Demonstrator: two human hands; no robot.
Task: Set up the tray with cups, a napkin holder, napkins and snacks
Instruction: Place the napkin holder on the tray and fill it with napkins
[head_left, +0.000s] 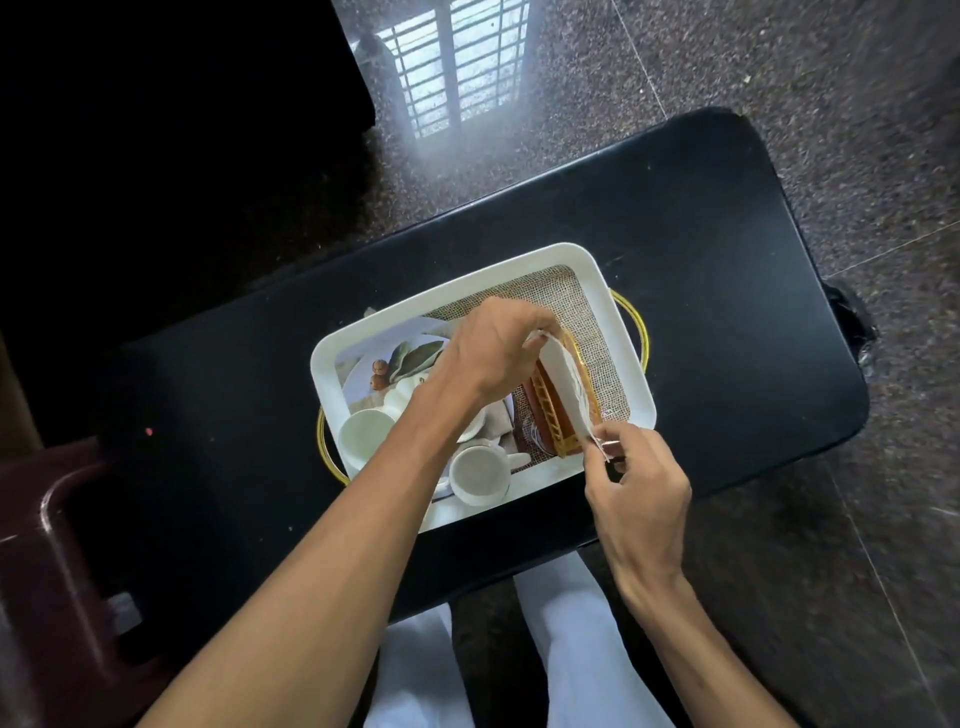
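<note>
A white tray (618, 291) with gold handles sits on a black table (717, 249). Two white cups stand in its near left part: one (363, 435) at the left, one (480, 475) at the front. An orange napkin holder (550, 410) stands in the tray's right half with a stack of white napkins (566, 387) upright in it. My left hand (493, 353) pinches the far end of the napkins from above. My right hand (639, 488) pinches their near end at the tray's front right corner. A printed picture on the tray floor shows through.
A dark red plastic stool (57, 551) stands to the left of the table. Speckled stone floor surrounds the table on the far and right sides. My white-trousered legs (587, 649) are under the near edge.
</note>
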